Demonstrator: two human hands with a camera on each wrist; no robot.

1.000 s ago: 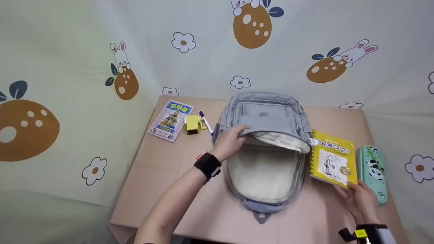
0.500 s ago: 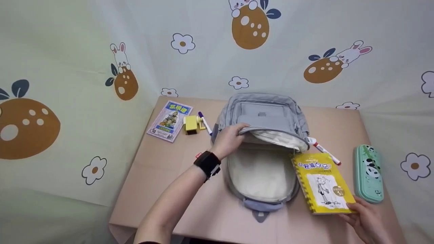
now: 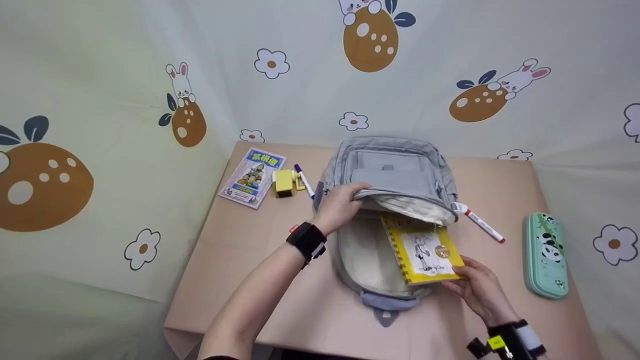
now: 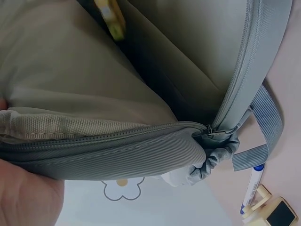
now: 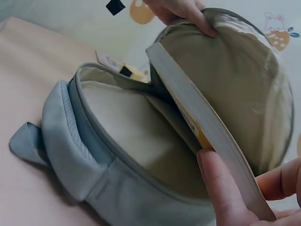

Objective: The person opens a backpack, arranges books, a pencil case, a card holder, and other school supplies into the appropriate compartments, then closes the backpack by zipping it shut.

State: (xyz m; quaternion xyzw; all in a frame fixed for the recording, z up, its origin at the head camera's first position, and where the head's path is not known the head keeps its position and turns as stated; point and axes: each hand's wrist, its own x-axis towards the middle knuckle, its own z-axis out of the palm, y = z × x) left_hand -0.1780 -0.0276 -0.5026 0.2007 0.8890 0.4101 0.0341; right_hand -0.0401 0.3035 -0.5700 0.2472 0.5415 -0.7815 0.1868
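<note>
Worktop [image 3: 250, 280], tan, cartoon-print cloth [image 3: 100, 125] hung behind and at the sides. Grey backpack [image 3: 395, 165] lies flat at centre, main compartment unzipped, mouth facing 6 o'clock, pale lining showing. Left hand [image 3: 337, 207] at the bag's 9 o'clock, fingers curled round the flap edge, lifting it; grip clenched on the flap, same hold seen in the left wrist view [image 4: 28, 193]. Yellow spiral-bound book [image 3: 422, 247] sits half inside the opening, far end under the raised flap, spine towards 9 o'clock. Right hand [image 3: 475, 290] at 5 o'clock of the bag pinches the book's near corner, thumb on the cover, fingers underneath [image 5: 221, 188]; grip grasping the book.

Handling, as a guess: book is light, fairly stiff, glossy cover a bit slippery, spiral may snag on lining or zip; hold best at the free edge opposite the coil. Bag is soft and floppy, flap drops if let go.

Green panda pencil case [image 3: 545, 255] at 3 o'clock, well apart. Thin booklet [image 3: 252, 177] at 10 o'clock. Red-capped marker [image 3: 477, 220] just beside the bag at 3. Yellow sharpener [image 3: 285, 182] and purple-capped marker [image 3: 303, 181] touching, at 10.
</note>
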